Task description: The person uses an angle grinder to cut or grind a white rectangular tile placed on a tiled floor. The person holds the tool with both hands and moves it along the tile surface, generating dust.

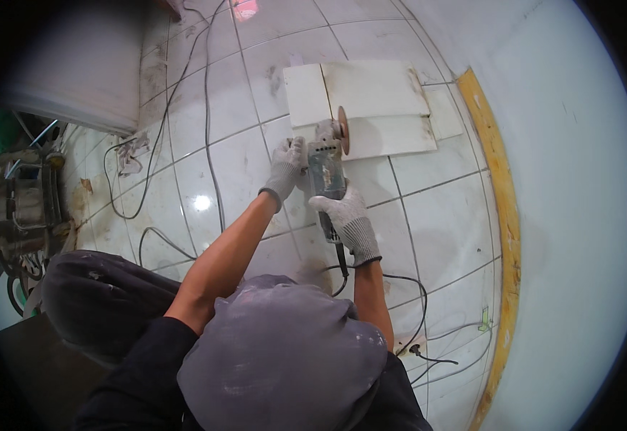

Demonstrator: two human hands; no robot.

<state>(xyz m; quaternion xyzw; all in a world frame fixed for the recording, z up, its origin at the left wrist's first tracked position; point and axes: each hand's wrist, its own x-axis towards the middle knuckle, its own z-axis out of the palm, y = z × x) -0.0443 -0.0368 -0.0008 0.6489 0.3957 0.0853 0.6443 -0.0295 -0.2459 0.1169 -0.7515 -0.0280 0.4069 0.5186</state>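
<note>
An angle grinder (326, 172) with a dark, worn body points away from me, its reddish-brown disc (343, 131) standing on edge at the right of the head. My right hand (349, 219), in a grey knit glove, is wrapped round the rear of the body. Close against the left side of the grinder's head, my gloved left hand (284, 169) is closed; the part it grips is hidden. Beyond the disc lie several cream tile pieces (374, 86) on the floor, partly overlapping. The disc overlaps their near edge in view, and whether it touches them I cannot tell.
A black cord (425, 302) loops from the grinder near my right arm, beside a plug (415, 350). Another cable (209, 136) runs over the white tiled floor (443, 205) at left. A yellow wooden strip (496, 179) edges the right wall. Dirty equipment (19, 201) stands far left.
</note>
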